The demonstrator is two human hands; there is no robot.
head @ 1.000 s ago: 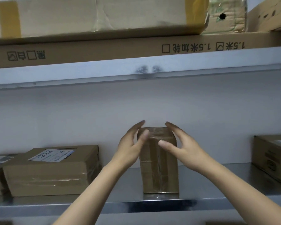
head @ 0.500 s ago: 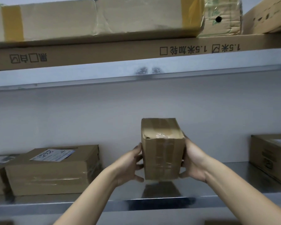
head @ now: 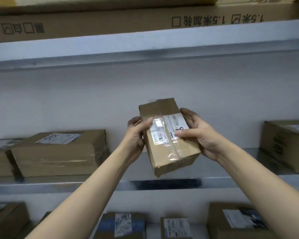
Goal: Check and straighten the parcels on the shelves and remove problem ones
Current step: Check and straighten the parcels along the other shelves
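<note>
1. Above the front edge of the middle shelf [head: 93, 185], the small brown parcel [head: 162, 152] is held clear of the metal. It is tilted, with its labelled face turned up toward the camera.
2. Two shipping labels [head: 174, 123] sit side by side on that face. A strip of clear tape [head: 173, 153] runs lengthwise down the seam and over part of them.
3. The left hand [head: 136, 133] grasps the parcel's left side, with the thumb laid across the top face and the fingers wrapped behind.
4. The right hand [head: 200, 135] grasps the right side, with the thumb pressing on a label and the fingers curled round the far edge.
5. Handling estimate:
   - The parcel is probably light, since a loose two-handed hold carries it.
   - The corrugated walls look stiff and hold their shape.
   - The glossy tape is likely slick, so the bare cardboard side faces and edges are the better places to grip.
   - Contents are unknown, so it should be set down flat, not dropped.
6. The current step appears to be label and seal inspection.
7. A larger labelled box [head: 59, 152] lies on the same shelf to the left, well apart from the parcel. Another box [head: 286, 145] sits at the right edge, and an open stretch of shelf lies between them.
8. The upper shelf [head: 145, 44] carries a long flat carton [head: 93, 21] printed with check boxes.
9. Several labelled parcels [head: 123, 225] stand on the level below.
</note>
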